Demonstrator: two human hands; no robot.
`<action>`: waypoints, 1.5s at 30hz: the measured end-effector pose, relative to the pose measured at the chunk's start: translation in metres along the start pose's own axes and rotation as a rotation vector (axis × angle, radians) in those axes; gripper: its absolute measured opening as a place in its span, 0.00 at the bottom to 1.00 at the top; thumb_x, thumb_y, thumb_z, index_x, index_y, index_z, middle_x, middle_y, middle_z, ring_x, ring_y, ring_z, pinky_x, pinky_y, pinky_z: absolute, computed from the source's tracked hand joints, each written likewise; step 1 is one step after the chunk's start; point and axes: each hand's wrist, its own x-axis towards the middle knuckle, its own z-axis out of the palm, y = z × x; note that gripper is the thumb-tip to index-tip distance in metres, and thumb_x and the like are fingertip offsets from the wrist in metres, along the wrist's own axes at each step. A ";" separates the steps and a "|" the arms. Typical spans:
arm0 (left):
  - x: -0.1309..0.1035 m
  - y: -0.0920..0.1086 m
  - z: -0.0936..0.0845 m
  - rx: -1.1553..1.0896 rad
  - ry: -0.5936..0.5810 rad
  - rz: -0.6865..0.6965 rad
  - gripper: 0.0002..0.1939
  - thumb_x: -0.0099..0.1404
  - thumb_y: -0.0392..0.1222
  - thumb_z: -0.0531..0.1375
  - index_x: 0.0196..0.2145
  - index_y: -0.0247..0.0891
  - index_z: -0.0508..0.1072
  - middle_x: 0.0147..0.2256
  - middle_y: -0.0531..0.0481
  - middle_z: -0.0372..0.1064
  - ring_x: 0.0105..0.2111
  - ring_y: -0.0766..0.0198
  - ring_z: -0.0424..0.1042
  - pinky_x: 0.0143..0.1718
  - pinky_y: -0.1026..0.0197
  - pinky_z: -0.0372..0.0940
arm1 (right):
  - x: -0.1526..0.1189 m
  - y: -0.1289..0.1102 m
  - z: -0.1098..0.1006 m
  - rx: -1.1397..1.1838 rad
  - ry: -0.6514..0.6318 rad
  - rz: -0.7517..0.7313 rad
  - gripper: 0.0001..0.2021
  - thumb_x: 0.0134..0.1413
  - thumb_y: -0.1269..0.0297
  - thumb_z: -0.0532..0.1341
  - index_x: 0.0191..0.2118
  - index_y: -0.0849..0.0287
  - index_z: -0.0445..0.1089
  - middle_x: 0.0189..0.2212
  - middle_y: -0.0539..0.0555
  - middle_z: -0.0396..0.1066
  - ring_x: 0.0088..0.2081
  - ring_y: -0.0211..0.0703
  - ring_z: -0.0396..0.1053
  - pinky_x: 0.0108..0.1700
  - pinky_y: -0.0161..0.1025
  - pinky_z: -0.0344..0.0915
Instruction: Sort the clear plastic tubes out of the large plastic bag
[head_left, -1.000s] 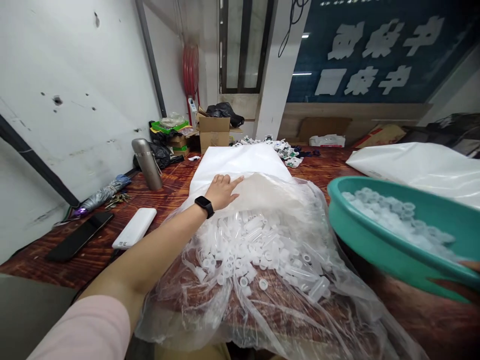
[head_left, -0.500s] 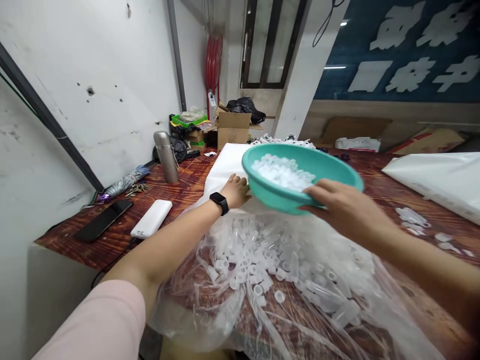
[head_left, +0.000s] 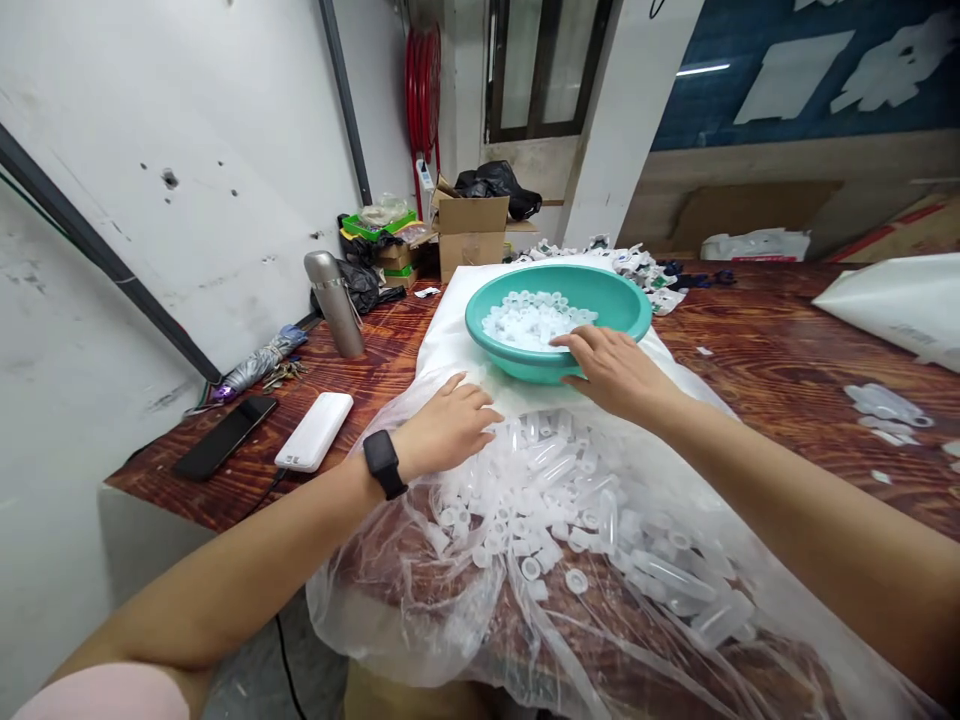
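Observation:
A teal basin holding many small white plastic caps rests on a white sheet in the middle. My right hand is at the basin's front right rim, fingers on or just over the edge and thumb below it; whether it grips the rim is not certain. My left hand is spread, palm down, over the left edge of a clear plastic bag. On that bag lie loose caps and clear tubes, in front of both hands.
To the left are a white power bank, a black phone, an umbrella and a steel flask. A cardboard box stands behind. Clear pieces and a white bag lie at right.
The basin has moved back and left and now sits level on the white sheet. My left hand has come nearer, over the clear bag. The camera view has shifted slightly.

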 end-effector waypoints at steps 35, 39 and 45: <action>0.045 0.091 0.026 -0.320 0.013 -0.294 0.15 0.77 0.43 0.62 0.56 0.32 0.73 0.53 0.35 0.77 0.53 0.43 0.78 0.55 0.43 0.72 | -0.217 -0.166 -0.008 0.714 0.159 0.276 0.14 0.77 0.63 0.55 0.61 0.49 0.71 0.50 0.55 0.79 0.49 0.42 0.82 0.51 0.36 0.79; 0.044 0.085 0.028 -0.409 0.016 -0.288 0.10 0.73 0.37 0.67 0.51 0.35 0.77 0.50 0.38 0.81 0.54 0.43 0.79 0.58 0.43 0.72 | -0.225 -0.161 -0.004 0.849 0.184 0.486 0.09 0.73 0.56 0.62 0.52 0.46 0.78 0.47 0.52 0.79 0.46 0.40 0.83 0.48 0.30 0.78; 0.000 0.118 0.011 -0.777 0.130 -0.389 0.10 0.78 0.44 0.61 0.54 0.41 0.74 0.54 0.43 0.79 0.51 0.55 0.80 0.52 0.54 0.74 | -0.233 -0.151 -0.007 0.993 0.164 0.683 0.13 0.71 0.53 0.62 0.53 0.49 0.80 0.52 0.56 0.80 0.53 0.46 0.81 0.52 0.34 0.79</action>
